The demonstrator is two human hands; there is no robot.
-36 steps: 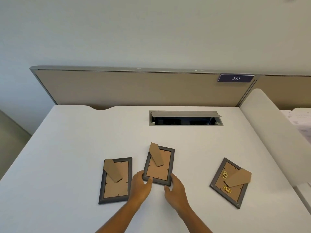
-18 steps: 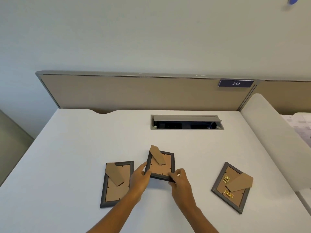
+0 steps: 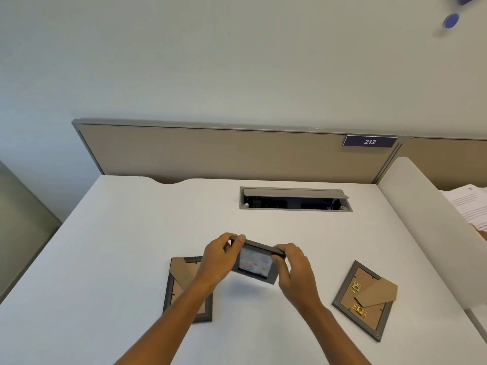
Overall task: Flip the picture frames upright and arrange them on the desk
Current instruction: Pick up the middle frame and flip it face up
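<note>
A small dark grey picture frame (image 3: 255, 262) is held above the white desk (image 3: 131, 246), tilted with its picture side facing me. My left hand (image 3: 220, 256) grips its left edge and my right hand (image 3: 296, 268) grips its right edge. A second frame (image 3: 179, 288) lies face down on the desk at the left, partly hidden under my left forearm, its brown stand flap showing. A third frame (image 3: 365, 300) lies face down at the right, turned at an angle, with a brown stand flap and gold hooks on its back.
An open cable hatch (image 3: 295, 200) is set into the desk behind the frames. A tan partition (image 3: 224, 151) with a "212" label (image 3: 369, 141) closes the far edge. A white side panel (image 3: 427, 219) runs along the right, with papers (image 3: 471, 206) beyond it.
Both hands have lifted the middle frame off the desk and turned it over, so its picture side now faces me. The other two frames have not moved.
</note>
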